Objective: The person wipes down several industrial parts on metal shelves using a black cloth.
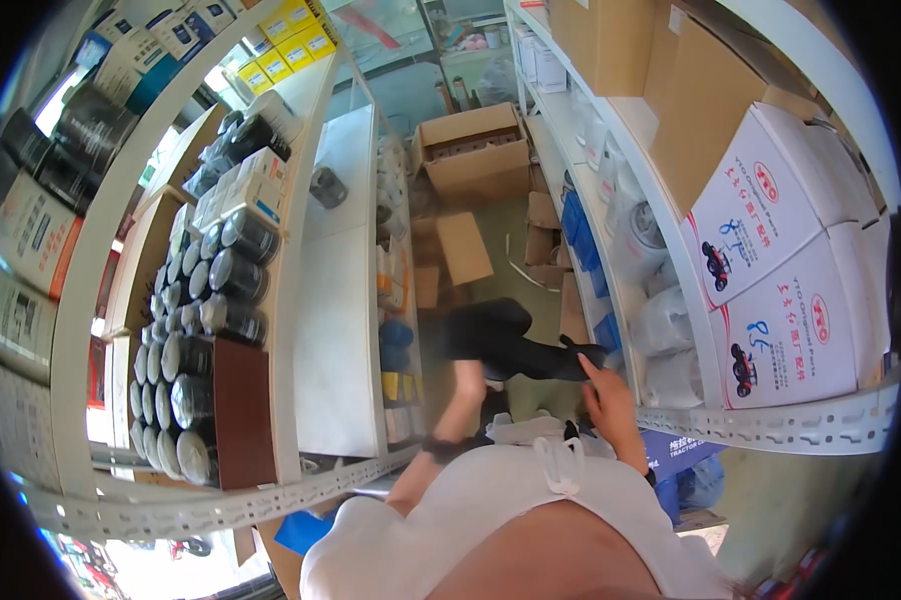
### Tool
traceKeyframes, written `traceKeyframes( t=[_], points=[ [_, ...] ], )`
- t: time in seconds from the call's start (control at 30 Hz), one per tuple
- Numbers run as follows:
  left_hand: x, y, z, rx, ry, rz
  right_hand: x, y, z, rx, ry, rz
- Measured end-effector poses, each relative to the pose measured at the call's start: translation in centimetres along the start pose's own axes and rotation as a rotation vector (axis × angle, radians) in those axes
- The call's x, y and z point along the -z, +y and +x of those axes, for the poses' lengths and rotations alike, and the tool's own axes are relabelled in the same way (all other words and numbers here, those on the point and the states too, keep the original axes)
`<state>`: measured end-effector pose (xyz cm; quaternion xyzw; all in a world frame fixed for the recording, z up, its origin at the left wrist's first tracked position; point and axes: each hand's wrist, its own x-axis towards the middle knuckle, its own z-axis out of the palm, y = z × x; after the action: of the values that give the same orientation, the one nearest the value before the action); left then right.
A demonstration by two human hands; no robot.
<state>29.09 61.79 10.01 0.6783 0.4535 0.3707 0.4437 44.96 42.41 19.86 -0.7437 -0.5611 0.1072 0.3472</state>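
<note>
A long, bent black item (541,358) with a soft-looking surface stretches across in front of me. I cannot make out its kind. Its left part is smeared by motion and covers the end of my left forearm, so the fingers of my left hand (468,372) are hidden. At the item's right end, my right hand (609,402) has its index finger against the black tip, the other fingers curled near it. Both bare forearms rise from beside my white top (531,470).
Left shelves hold several dark cylindrical canisters (236,275), yellow boxes (296,40) and one dark canister (328,187). On the right shelf stand white cartons (786,310) and bagged parts (661,325). An open cardboard box (471,155) and flattened cardboard (463,248) lie along the narrow aisle.
</note>
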Motion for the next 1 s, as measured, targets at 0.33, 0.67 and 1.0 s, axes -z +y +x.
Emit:
traceKeyframes(
  t=[0.33,0.67,1.0],
  points=[
    [-1.8,1.2,8.6,-0.324,-0.246,0.171,-2.1,-2.6,4.6,-0.167,0.184,-0.096],
    [4.8,-2.3,13.6,-0.256,-0.019,0.048,-5.4,-5.7,12.2,-0.077,0.064,-0.132],
    [9.3,-4.0,13.1,0.019,0.328,-0.277,-8.9,-6.0,20.9,0.193,0.026,-0.055]
  ],
)
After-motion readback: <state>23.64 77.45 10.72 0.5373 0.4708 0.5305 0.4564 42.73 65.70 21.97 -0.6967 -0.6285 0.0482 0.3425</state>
